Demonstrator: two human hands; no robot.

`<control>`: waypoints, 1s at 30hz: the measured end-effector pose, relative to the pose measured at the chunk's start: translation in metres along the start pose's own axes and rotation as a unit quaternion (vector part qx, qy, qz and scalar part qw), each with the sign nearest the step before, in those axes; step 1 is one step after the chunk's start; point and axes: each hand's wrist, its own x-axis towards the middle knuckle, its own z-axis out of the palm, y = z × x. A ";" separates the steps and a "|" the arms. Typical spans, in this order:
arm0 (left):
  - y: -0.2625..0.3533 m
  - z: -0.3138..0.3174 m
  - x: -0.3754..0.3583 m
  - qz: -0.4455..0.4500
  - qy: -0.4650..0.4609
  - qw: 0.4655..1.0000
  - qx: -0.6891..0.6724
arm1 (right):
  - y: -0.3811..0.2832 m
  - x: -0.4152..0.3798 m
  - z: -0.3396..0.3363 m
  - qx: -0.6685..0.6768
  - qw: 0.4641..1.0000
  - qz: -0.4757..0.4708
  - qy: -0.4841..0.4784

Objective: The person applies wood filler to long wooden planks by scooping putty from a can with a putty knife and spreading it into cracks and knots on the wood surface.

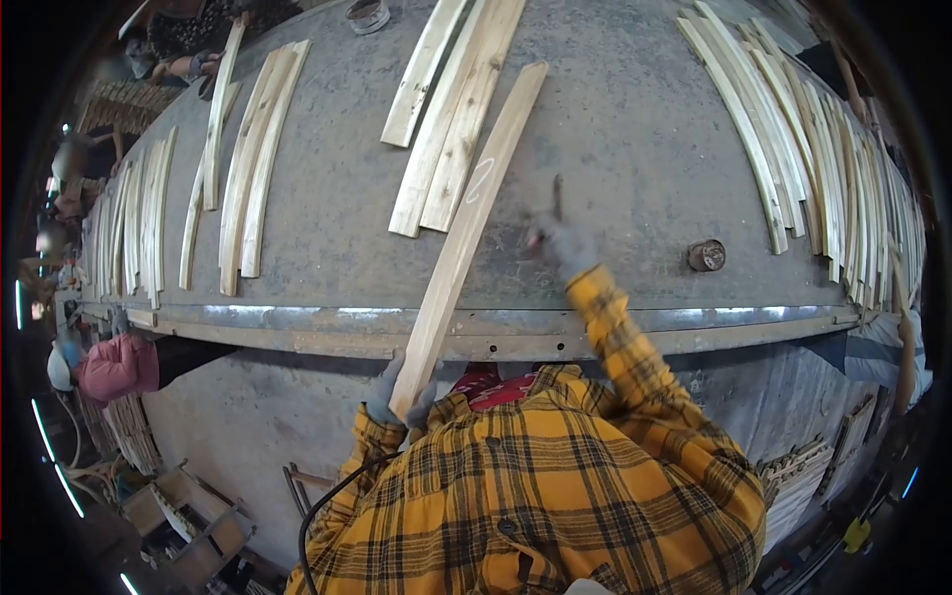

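Note:
My left hand (385, 393), in a grey glove, is wrapped round the near end of a long wooden board (458, 248). The board slants away across the table edge, its far end up and to the right. White looped marks show on its upper face. My right hand (567, 246), also gloved, is over the table to the right of the board and apart from it. It is blurred by motion. A thin dark tool (557, 198) sticks up from it, with a spot of red beside the fingers; its kind cannot be made out.
Several loose boards (461, 119) lie on the metal table (635, 149) beyond mine. More stacks of strips (260, 169) lie left and right (754, 129). A rusty can (707, 256) stands at right, another container (368, 15) at the back. Other people work at both sides, one in a pink sleeve (119, 365).

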 end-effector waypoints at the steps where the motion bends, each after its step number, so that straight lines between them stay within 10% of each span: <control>1: -0.001 -0.010 0.016 -0.013 -0.092 0.994 -0.065 | 0.000 -0.017 0.013 -0.051 0.999 0.019 0.007; 8: -0.007 0.010 0.076 -0.092 -0.313 0.922 -0.209 | 0.037 -0.041 0.034 -0.016 0.994 -0.095 -0.054; 14: -0.018 0.016 0.081 -0.074 -0.112 0.991 0.021 | 0.032 -0.048 0.017 -0.182 0.982 -0.042 0.011; 24: -0.012 -0.003 0.079 -0.041 -0.095 0.989 0.108 | 0.048 -0.040 0.008 -0.269 0.963 -0.015 0.005; 28: -0.013 -0.042 0.032 -0.046 -0.090 0.989 0.106 | 0.023 -0.048 0.015 -0.040 0.999 0.030 0.012; 30: -0.017 -0.065 -0.004 -0.030 0.074 0.980 0.182 | 0.003 -0.030 -0.001 0.035 0.996 0.026 0.079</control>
